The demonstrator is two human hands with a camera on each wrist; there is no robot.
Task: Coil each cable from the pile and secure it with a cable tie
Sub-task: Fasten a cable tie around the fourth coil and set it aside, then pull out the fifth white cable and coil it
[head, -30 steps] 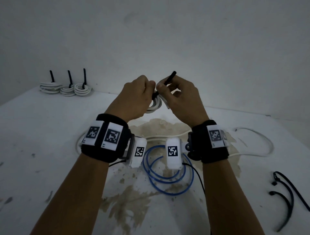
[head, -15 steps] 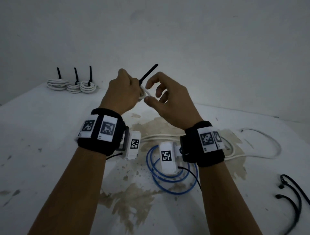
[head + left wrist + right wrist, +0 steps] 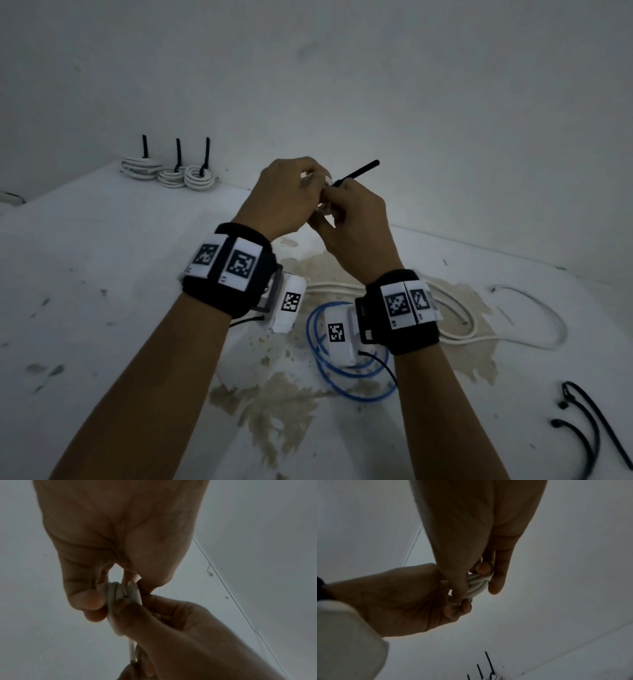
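Both raised above bench (image 3: 102,240): left hand (image 3: 284,195) gripping white coiled cable (image 3: 120,595), right hand (image 3: 356,219) pinching same coil w/ black cable tie (image 3: 359,170) sticking up-right.

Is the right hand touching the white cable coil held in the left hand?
Touching. The right wrist view shows the right hand with fingers wrapped against the white cable coil, which the left hand also grips.
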